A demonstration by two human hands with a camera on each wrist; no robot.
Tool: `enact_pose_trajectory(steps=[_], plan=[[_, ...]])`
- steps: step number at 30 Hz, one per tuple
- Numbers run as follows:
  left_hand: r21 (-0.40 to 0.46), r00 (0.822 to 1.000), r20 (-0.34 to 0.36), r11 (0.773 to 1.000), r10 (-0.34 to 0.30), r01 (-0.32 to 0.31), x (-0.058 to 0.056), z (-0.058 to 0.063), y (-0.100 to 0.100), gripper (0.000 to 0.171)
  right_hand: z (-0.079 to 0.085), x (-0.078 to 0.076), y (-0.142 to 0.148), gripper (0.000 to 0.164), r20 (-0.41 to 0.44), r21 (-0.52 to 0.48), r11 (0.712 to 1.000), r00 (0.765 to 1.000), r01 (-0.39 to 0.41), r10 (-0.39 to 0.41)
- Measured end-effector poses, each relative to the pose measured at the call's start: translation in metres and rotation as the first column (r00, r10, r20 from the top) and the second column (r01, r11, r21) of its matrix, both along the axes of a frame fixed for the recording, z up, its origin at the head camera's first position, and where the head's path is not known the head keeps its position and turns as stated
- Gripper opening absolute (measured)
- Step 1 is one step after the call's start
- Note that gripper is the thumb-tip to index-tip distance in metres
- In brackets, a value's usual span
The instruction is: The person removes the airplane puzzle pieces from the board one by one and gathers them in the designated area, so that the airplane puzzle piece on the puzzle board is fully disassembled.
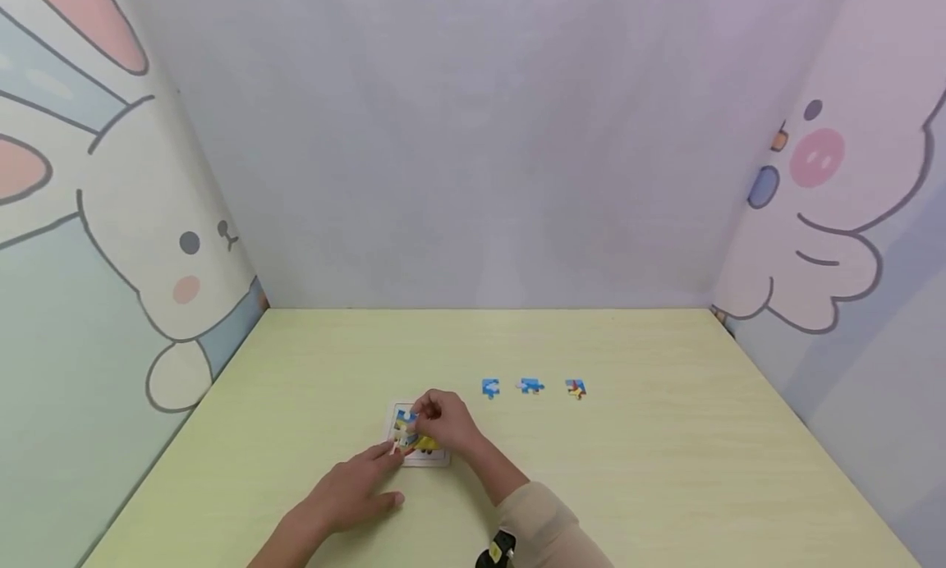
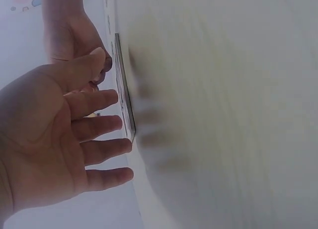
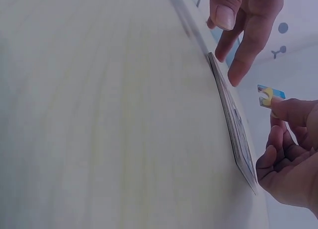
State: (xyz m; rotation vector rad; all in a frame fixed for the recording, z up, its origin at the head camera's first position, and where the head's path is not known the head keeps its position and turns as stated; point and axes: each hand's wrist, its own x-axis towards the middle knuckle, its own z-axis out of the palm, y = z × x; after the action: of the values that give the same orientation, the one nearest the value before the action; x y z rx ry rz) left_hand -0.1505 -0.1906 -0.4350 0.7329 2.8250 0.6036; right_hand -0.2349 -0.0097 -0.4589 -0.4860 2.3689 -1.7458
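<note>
My right hand (image 1: 447,422) is over a small jigsaw board (image 1: 427,463) with a white border. Between thumb and index finger it pinches a puzzle piece (image 3: 278,94), blue and yellow, held above the board in the right wrist view. A yellow and blue picture partly fills the board, and my right hand hides some of it. My left hand (image 1: 355,490) has its fingers stretched out, fingertips at the board's lower left edge. Its thumb points away to the right, apart from the board.
Behind the board and to its right, three loose puzzle pieces lie in a row: a blue one (image 1: 491,387), another blue one (image 1: 530,385) and one with red and yellow (image 1: 576,387). Cartoon-printed panels enclose the pale wooden table (image 1: 665,453) at left and right, with a plain panel behind.
</note>
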Motion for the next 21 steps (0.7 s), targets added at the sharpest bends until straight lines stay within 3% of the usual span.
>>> enact_pose_trajectory(steps=[8, 15, 21], plan=[[0.022, 0.997, -0.058, 0.998, -0.049, 0.05, 0.011, 0.0, 0.014, 0.053, -0.004, 0.003, 0.027, 0.01, -0.055, 0.037, 0.999, 0.998, -0.008, 0.01], [-0.017, 0.988, -0.15, 1.0, -0.024, 0.022, 0.007, -0.003, 0.024, 0.054, 0.007, 0.003, 0.052, 0.01, -0.08, 0.032, 0.999, 0.997, 0.012, -0.01], [-0.053, 0.997, -0.077, 0.998, 0.013, -0.017, 0.007, -0.004, 0.028, 0.057, 0.007, 0.004, 0.065, 0.01, -0.065, 0.051, 0.998, 0.997, 0.038, -0.034]])
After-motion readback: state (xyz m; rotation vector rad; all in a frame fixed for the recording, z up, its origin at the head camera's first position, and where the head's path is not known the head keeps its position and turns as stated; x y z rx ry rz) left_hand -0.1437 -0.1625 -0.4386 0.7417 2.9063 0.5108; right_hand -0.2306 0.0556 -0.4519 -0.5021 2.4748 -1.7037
